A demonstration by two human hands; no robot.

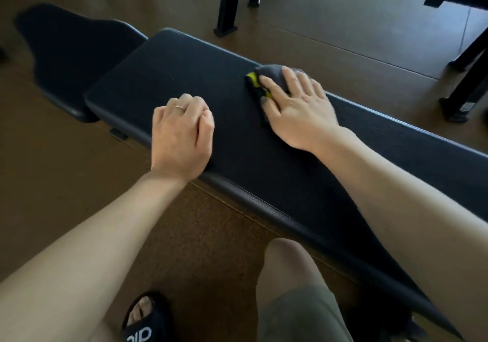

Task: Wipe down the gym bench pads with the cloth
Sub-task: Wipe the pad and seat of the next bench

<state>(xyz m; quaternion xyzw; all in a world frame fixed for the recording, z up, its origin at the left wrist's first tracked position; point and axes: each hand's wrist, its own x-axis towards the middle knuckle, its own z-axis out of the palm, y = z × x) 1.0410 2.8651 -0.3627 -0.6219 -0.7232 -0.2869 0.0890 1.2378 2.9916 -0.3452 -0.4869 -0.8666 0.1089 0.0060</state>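
Observation:
A long black bench pad (163, 77) runs from upper left to lower right across the view. A shorter black seat pad (71, 51) adjoins it at the far left end. My right hand (298, 106) lies flat, fingers straight, pressing a grey cloth with a yellow-green edge (266, 73) onto the long pad near its far edge. My left hand (182, 135) rests on the pad's near edge with fingers loosely curled, holding nothing; a ring shows on one finger.
Black metal legs of other gym equipment (228, 3) stand on the brown floor beyond the bench, with more frame feet (464, 104) at the right. My knee (287, 275) and a black sandal (144, 318) are close to the bench's near side.

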